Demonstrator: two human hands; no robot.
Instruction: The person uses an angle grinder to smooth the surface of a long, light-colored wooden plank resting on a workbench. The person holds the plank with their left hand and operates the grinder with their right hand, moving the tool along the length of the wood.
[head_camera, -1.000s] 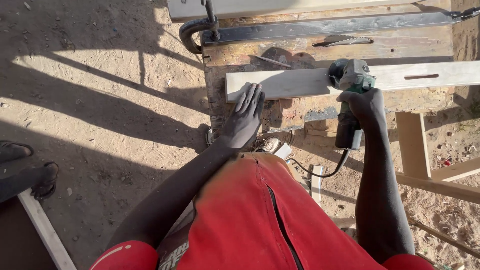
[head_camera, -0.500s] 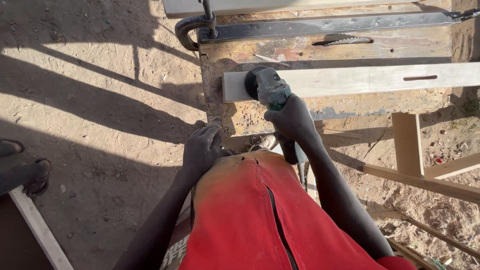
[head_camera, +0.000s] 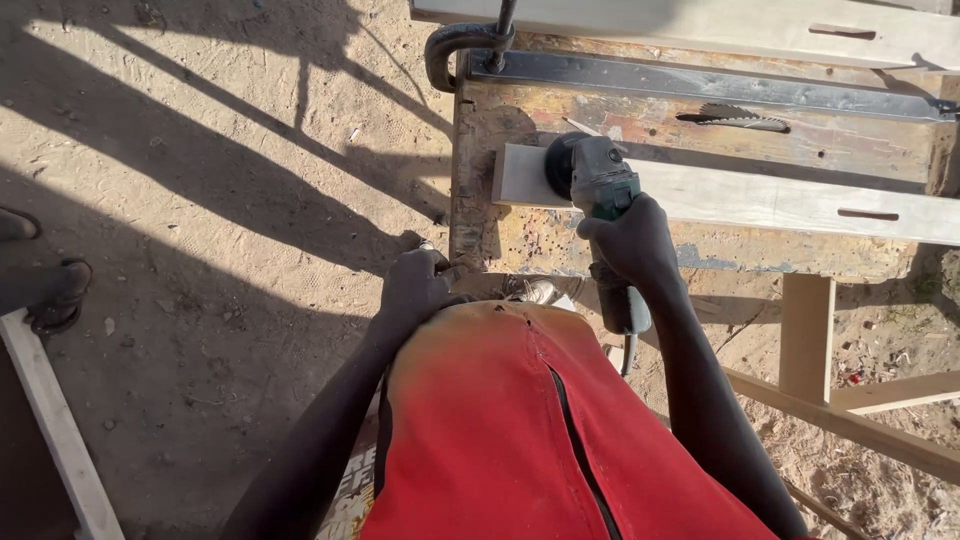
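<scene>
My right hand (head_camera: 632, 243) grips a green-grey angle grinder (head_camera: 598, 190) by its body, its disc end resting on the left end of a pale wooden plank (head_camera: 760, 200). The plank lies across a worn wooden workbench (head_camera: 640, 125). My left hand (head_camera: 415, 285) is low, by the bench's near left corner and against my red garment (head_camera: 530, 430); its fingers are curled and it holds nothing I can see. The grinder's cord hangs down beside my right forearm.
A circular saw blade (head_camera: 730, 116) sticks up from the bench top. A metal clamp (head_camera: 460, 45) sits at the bench's far left corner, with another plank (head_camera: 700, 20) beyond. Wooden frame pieces (head_camera: 810, 340) stand right. Sandy ground lies left, with someone's sandalled foot (head_camera: 55, 295).
The grinder moved left along the plank to its left end. My left hand came off the plank and dropped to the bench's near corner.
</scene>
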